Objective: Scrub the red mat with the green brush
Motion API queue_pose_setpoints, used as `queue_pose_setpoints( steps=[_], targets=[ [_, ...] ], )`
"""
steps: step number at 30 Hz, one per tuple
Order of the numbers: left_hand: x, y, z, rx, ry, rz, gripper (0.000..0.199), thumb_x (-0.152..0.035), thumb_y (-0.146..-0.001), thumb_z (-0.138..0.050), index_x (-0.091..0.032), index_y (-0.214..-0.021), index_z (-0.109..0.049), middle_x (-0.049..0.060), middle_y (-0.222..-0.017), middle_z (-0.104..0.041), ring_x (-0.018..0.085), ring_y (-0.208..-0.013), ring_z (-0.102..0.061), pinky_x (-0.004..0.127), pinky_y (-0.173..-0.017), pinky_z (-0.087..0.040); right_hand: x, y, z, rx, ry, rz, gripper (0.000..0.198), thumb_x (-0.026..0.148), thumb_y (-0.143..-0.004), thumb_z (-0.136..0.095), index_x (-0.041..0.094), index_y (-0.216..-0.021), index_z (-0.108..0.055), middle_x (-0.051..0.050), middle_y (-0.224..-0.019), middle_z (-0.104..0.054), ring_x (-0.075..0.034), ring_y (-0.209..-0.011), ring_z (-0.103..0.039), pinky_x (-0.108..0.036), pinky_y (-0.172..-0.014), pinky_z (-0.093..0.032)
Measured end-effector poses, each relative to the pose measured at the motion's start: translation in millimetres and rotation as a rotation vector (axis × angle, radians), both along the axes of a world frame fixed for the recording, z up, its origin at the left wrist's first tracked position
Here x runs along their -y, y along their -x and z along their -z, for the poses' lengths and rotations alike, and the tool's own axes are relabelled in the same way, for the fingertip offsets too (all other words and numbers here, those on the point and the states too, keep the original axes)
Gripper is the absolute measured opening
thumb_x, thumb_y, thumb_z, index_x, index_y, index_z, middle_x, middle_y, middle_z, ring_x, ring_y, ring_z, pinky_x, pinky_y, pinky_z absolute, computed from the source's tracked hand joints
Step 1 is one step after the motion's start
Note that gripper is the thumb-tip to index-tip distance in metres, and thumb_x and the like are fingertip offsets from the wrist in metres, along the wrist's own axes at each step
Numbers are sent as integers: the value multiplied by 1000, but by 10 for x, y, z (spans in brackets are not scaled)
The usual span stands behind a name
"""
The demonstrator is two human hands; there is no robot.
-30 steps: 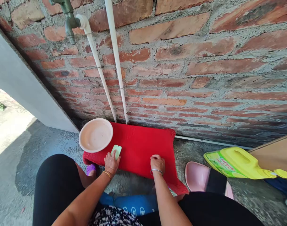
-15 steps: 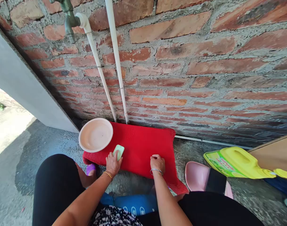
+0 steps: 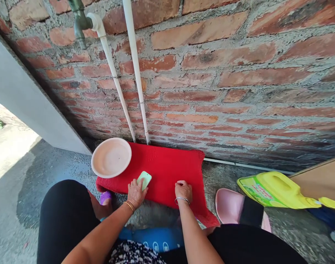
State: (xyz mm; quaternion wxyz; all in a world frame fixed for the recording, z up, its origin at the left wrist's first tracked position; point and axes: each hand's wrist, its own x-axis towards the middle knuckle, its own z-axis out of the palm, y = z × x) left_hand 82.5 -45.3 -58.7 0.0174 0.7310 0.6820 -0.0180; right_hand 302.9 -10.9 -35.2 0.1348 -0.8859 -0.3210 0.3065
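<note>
A red fuzzy mat (image 3: 164, 165) lies spread over a low bench or board, its edges hanging down. My left hand (image 3: 137, 192) is closed on a pale green block with rounded corners (image 3: 144, 180), pressed against the mat; its underside is hidden. Farther right, my right hand (image 3: 183, 191) rests as a fist on the mat, fingers curled under; whether cloth is gripped in them I cannot see. Toward the mat's left end sits a pale pink basin (image 3: 111, 157), up and left of my left hand.
A brick wall (image 3: 192, 96) with white pipes (image 3: 137, 69) and a tap (image 3: 80, 24) rises behind the mat. On the floor to the right are a pink plastic scoop-like thing (image 3: 228, 206) and a yellow jug (image 3: 277, 187). A grey panel (image 3: 37, 88) leans at the left.
My left hand and the pale green block have slid a short way to the right along the mat, and the block has turned slightly. My right hand stays in place.
</note>
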Motion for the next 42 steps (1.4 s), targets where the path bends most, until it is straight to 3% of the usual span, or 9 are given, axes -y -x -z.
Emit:
queue_pose_setpoints(
  steps=[2, 4, 11, 19, 24, 27, 32, 38, 42],
  targets=[
    [-112, 104, -49, -8, -10, -174, 47, -47, -88, -43, -25, -129, -48, 10, -101, -55, 23, -89, -53, 36, -75, -42, 0, -2, -9, -9, 19, 3, 27, 33, -83, -49, 24, -101, -68, -8, -106, -58, -18, -84, -61, -27, -68, -47],
    [-99, 102, -20, -28, 0, -173, 48, -47, -88, -43, -23, -129, -49, 11, -101, -56, 23, -88, -53, 37, -75, -41, 0, -1, -30, -17, 30, 0, 28, 33, -83, -49, 24, -102, -67, -8, -108, -57, -18, -84, -62, -27, -67, -47],
    [323, -319, 276, -25, 13, 401, 60, -53, -83, -48, -29, -137, -39, 12, -117, -55, 26, -107, -49, 50, -96, -32, 2, 12, -89, 7, 37, -11, 28, 33, -82, -49, 25, -101, -68, -8, -108, -58, -18, -81, -62, -28, -67, -47],
    [-116, -4, -68, -15, -9, -110, 49, -47, -87, -46, -23, -130, -49, 12, -104, -56, 23, -90, -53, 38, -78, -41, 0, 11, -71, -6, 53, -15, 29, 34, -83, -47, 24, -104, -66, -8, -109, -56, -18, -84, -61, -26, -66, -46],
    [166, -256, -6, 40, 119, 254, 53, -46, -83, -51, -28, -132, -46, 13, -116, -53, 27, -104, -50, 48, -92, -37, 0, 10, -2, -2, 27, -9, 29, 33, -82, -48, 24, -102, -67, -9, -108, -56, -19, -82, -61, -29, -66, -45],
    [236, -418, -59, 346, 332, 270, 56, -50, -78, -56, -29, -129, -48, 11, -123, -51, 27, -112, -47, 49, -98, -33, 7, 2, 70, 7, -8, -3, 28, 32, -80, -49, 23, -99, -68, -10, -107, -57, -19, -81, -61, -30, -66, -44],
    [-16, -301, -268, 1123, 746, -138, 53, -57, -83, -40, -19, -117, -55, 6, -92, -62, 17, -77, -57, 31, -68, -47, -7, -3, 266, -35, -137, 35, 26, 30, -76, -49, 21, -92, -68, -10, -101, -62, -21, -82, -61, -31, -69, -43],
    [-132, -1, -330, 1494, 1106, -236, 58, -65, -73, -52, -19, -107, -60, 4, -79, -61, 11, -58, -55, 23, -51, -38, -103, 196, 265, -469, -510, -47, 28, 48, -67, -58, 22, -77, -62, -3, -79, -66, -19, -78, -58, -30, -73, -44],
    [-146, 62, -323, 1541, 1200, -192, 57, -63, -68, -60, -16, -101, -63, 5, -78, -61, 12, -60, -54, 23, -50, -36, -90, 362, 47, -817, -395, -178, 43, 61, -64, -60, 22, -82, -63, -2, -79, -65, -17, -75, -57, -28, -67, -44]
  ],
)
